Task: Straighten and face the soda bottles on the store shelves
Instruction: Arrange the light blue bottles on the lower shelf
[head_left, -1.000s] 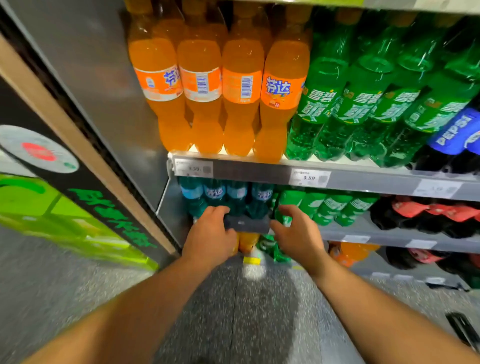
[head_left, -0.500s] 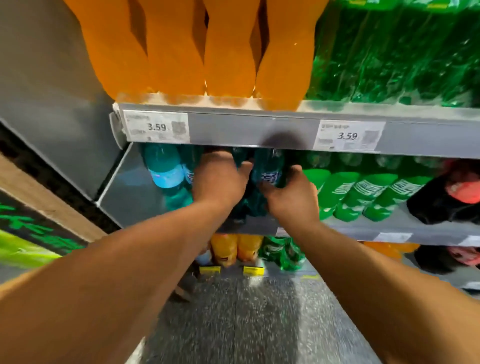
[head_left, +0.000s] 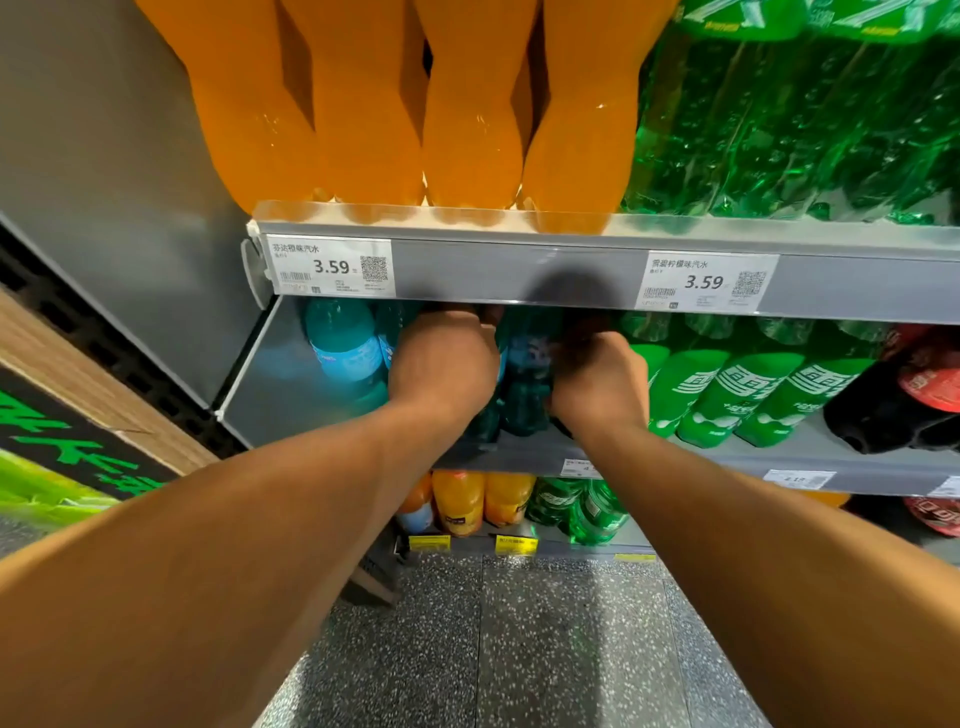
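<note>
Under the lip of the upper shelf (head_left: 519, 270), my left grip (head_left: 444, 364) and right grip (head_left: 597, 379) are both curled in among the teal bottles (head_left: 527, 379) on the middle shelf (head_left: 883, 469). The left is wrapped over a bottle it mostly hides, and the right is closed against the side of the one between my hands. My fingertips are lost in the shadow, so I cannot tell how firm either hold is.

The bottles stand packed side by side near the shelf's front edge, and I judge that to be the danger. If I twist one to bring its label forward, its neighbour may turn with it, or tip over the edge to the floor (head_left: 519, 649). The light-labelled bottle (head_left: 343, 348) on the left has open room beside it and could topple that way. The green bottles (head_left: 727, 395) sit just beside my right knuckles, so a careless sideways shove would knock that row crooked. Headroom looks tight, so lifting a bottle might strike its cap on the shelf above.
</note>
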